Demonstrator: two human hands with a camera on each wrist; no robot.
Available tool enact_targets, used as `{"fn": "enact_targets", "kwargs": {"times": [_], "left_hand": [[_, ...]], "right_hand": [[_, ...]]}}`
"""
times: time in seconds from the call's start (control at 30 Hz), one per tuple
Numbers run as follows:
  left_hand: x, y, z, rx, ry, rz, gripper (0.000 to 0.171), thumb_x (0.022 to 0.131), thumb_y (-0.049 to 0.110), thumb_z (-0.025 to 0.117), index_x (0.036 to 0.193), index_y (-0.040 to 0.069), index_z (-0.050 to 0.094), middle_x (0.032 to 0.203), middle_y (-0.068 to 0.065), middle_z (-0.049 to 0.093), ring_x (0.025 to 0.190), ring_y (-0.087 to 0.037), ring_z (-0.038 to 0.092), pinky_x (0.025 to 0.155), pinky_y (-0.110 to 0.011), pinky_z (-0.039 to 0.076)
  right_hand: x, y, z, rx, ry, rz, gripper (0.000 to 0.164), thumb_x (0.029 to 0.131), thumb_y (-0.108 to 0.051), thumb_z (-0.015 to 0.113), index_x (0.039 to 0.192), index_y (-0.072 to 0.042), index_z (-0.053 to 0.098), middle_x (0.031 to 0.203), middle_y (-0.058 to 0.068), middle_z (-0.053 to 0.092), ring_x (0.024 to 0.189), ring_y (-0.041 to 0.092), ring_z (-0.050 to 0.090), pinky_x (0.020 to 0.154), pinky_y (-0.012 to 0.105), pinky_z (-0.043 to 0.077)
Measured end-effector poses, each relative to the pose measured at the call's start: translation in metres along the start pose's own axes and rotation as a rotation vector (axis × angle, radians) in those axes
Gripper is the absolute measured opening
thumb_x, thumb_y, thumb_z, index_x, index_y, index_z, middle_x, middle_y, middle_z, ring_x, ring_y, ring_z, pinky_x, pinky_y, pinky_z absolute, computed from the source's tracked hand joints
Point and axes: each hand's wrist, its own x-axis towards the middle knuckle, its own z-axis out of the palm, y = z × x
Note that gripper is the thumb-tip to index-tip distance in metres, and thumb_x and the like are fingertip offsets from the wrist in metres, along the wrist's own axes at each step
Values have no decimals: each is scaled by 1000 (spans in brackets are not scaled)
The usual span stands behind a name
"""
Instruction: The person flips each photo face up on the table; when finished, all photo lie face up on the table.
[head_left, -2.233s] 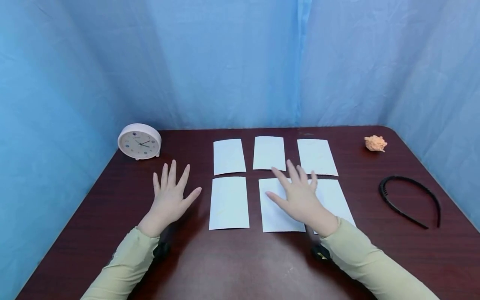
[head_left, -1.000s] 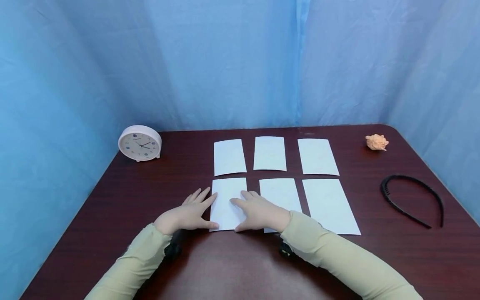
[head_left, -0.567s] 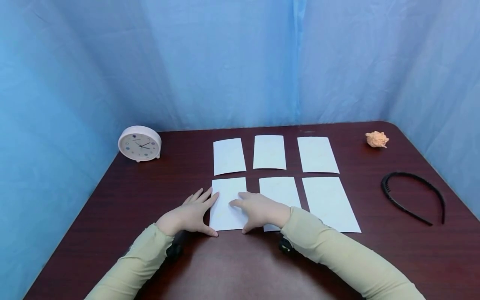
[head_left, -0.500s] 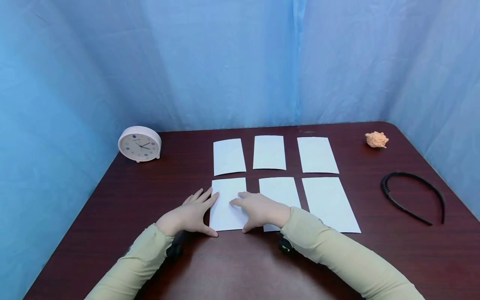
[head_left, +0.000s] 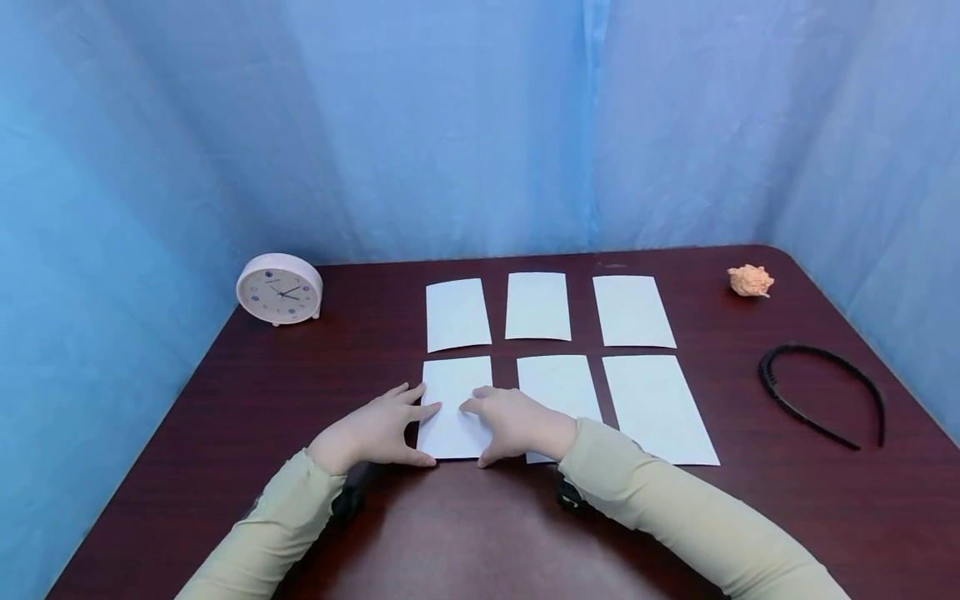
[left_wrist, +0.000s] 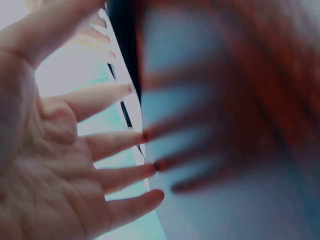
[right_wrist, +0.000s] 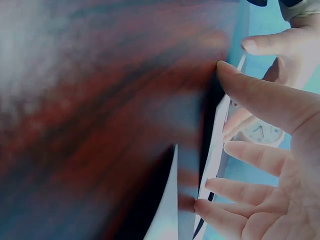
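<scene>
We've got near-left card (head_left: 453,429) between left grip (head_left: 377,429) and right grip (head_left: 513,423), long axis near-far, neither clearly closer, both loosely spread, pinching nothing.

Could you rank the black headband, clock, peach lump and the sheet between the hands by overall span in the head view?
Black headband
Sheet
Clock
Peach lump

Being nearer probably helps the sheet outspan the clock.

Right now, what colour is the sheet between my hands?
The sheet is white, showing best in the head view.
</scene>
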Motion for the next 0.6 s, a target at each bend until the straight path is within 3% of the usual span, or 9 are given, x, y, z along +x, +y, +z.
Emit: {"fn": "enact_targets", "kwargs": {"times": [0.13, 0.33, 0.6], "left_hand": [[-3, 0, -4, -11, -18, 22, 61, 83, 42, 69, 132, 8, 56, 147, -22, 36, 139, -40, 28, 109, -48, 33], [-11, -5, -6, -48, -27, 55, 52, 93, 43, 56, 132, 9, 56, 147, -19, 38, 140, -38, 28, 110, -49, 31], [-14, -21, 0, -227, 11, 73, 50, 94, 43, 53, 130, 9, 58, 147, -13, 42, 139, -35, 30, 110, -52, 30]], "right_hand": [[-2, 0, -2, 13, -26, -20, 62, 74, -30, 80, 128, -8, 58, 134, 15, 53, 122, 29, 52, 100, 41, 44], [-6, 2, -7, 90, -44, -102, 37, 88, -16, 65, 123, -5, 62, 123, 8, 64, 113, 20, 59, 97, 36, 47], [-10, 5, -7, 165, 120, -170, 20, 94, -11, 56, 109, -6, 69, 100, 4, 72, 84, 11, 66, 80, 29, 53]]}}
